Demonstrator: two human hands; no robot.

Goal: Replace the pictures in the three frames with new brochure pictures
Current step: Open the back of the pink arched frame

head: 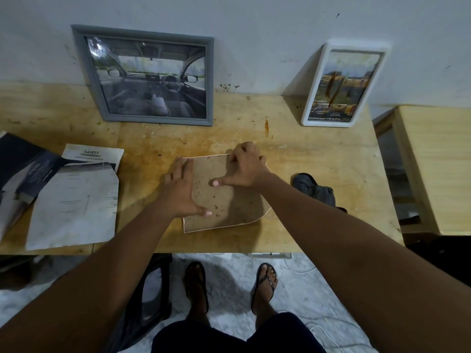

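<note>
A third frame [224, 205] lies face down on the wooden table, its brown backing board up and a thin pink rim showing. My left hand [182, 188] lies flat along its left edge, thumb pressing the board. My right hand [246, 165] is at the far right corner, fingers curled over the edge and thumb pressed on the board. A grey frame [81, 72] with a car-interior picture leans on the wall at the back left. A white frame [312, 108] with a yellow-truck picture leans at the back right. Brochure pages [74, 200] lie at the left.
A dark grey cloth [316, 191] lies on the table right of the face-down frame. The table [318, 154] ends near me at its front edge. A second wooden surface [438, 169] stands to the right. A dark chair [150, 289] and my sandalled feet are below.
</note>
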